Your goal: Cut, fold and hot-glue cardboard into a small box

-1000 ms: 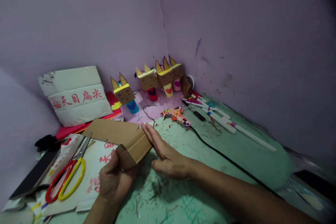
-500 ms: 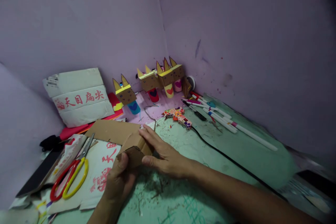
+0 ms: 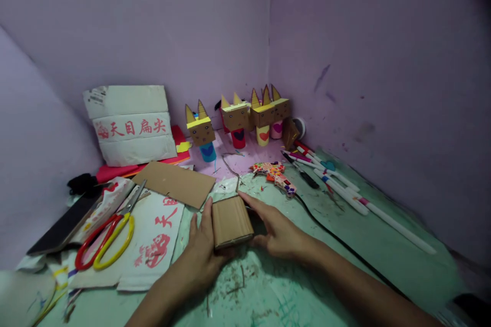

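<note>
A small brown cardboard box (image 3: 232, 220) is between my two hands, low over the green tabletop, its plain flat face turned up. Along its left side my left hand (image 3: 207, 245) grips it, some fingers hidden beneath. My right hand (image 3: 274, 227) curves round the right side, fingertips at the far corner and thumb near the close one. Behind the box lies a flat cardboard sheet (image 3: 176, 181). To the right of that, a flower-patterned glue gun (image 3: 274, 174) rests on its side with a black cord.
Scissors (image 3: 111, 235) with red and yellow handles lie on printed white cardboard (image 3: 164, 235) at left. Several cardboard-headed figures (image 3: 201, 135) stand by the wall corner. Markers (image 3: 341, 189) and a black craft knife (image 3: 305, 176) lie at right. A folded white carton piece (image 3: 134, 127) leans on the wall.
The box has turned from tilted to flat side up and moved right in the view. My left hand now lies along its left side. The camera view has shifted too.
</note>
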